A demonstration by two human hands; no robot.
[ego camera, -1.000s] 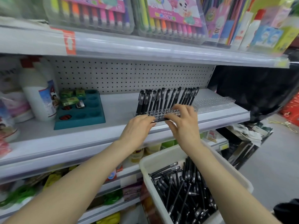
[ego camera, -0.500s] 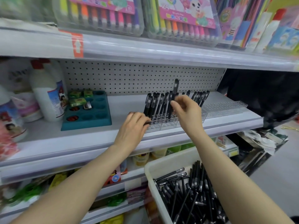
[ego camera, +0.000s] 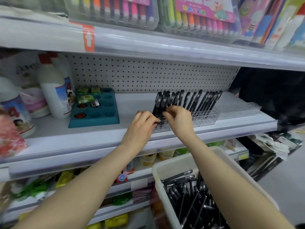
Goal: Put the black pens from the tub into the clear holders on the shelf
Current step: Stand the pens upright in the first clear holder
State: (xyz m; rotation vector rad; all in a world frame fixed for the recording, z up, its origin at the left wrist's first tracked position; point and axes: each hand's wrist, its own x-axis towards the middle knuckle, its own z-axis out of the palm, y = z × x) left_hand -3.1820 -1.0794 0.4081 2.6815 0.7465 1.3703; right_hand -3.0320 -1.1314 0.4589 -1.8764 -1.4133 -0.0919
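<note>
Hands meet at the left end of the clear holder (ego camera: pixel 206 119). The right hand (ego camera: pixel 179 119) has its fingers curled and pinches the lower part of one black pen (ego camera: pixel 165 103), which stands tilted in the holder. The left hand (ego camera: pixel 142 124) also has curled fingers, with the tips against the front of the holder, just beside the right thumb. It is possibly holding something there, but the view does not show this clearly. More black pens (ego camera: pixel 198 103) stand in a leaning row along the holder to the right. A second clear holder (ego camera: pixel 237 109) lies just beside it on the white shelf (ego camera: pixel 132 103). Below the right forearm, the white tub (ego camera: pixel 171 164) contains many loose pens (ego camera: pixel 189 195). A teal tray (ego camera: pixel 105 119) and a white bottle (ego camera: pixel 52 90) stand at the left on the same shelf.
</note>
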